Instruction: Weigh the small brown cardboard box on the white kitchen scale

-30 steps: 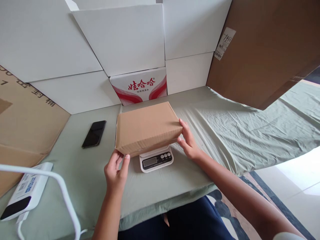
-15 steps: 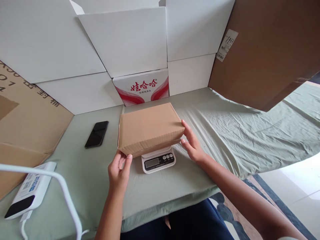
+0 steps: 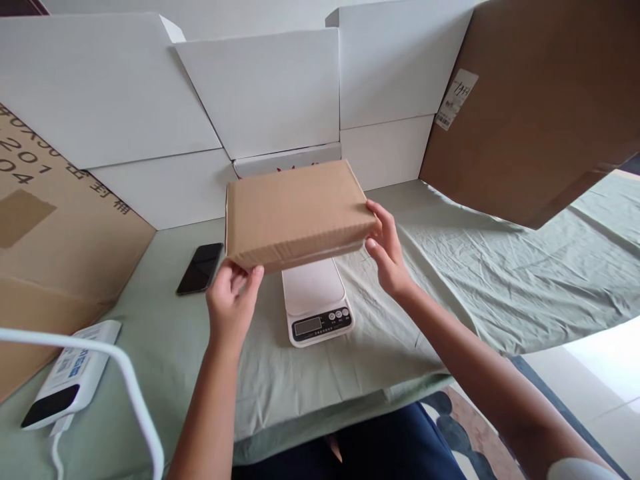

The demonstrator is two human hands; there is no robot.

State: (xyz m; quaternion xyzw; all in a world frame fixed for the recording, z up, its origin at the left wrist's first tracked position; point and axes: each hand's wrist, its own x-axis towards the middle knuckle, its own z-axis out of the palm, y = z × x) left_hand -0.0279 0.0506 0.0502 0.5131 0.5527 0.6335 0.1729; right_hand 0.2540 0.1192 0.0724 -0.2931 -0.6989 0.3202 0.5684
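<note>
A closed brown cardboard box (image 3: pixel 297 213) is held up above the table between both hands. My left hand (image 3: pixel 233 297) grips its near left corner, thumb on the front side and fingers underneath. At the right end, my right hand (image 3: pixel 387 250) clasps the near corner between thumb and fingers. Below the box lies a white digital kitchen scale (image 3: pixel 316 293), its display and round buttons facing me. The far part of the scale's plate is hidden by the box.
Left of the box lies a black smartphone (image 3: pixel 201 269). A white power bank (image 3: pixel 73 377) with a white cable (image 3: pixel 135 393) is at the lower left. White cartons (image 3: pixel 265 93) line the back; large brown cardboard panels stand left and right. A green cloth (image 3: pixel 280 380) covers the table.
Both hands have raised the box off the scale and moved it slightly away from me. More of the scale's plate shows now, and the box covers most of the red-lettered carton behind.
</note>
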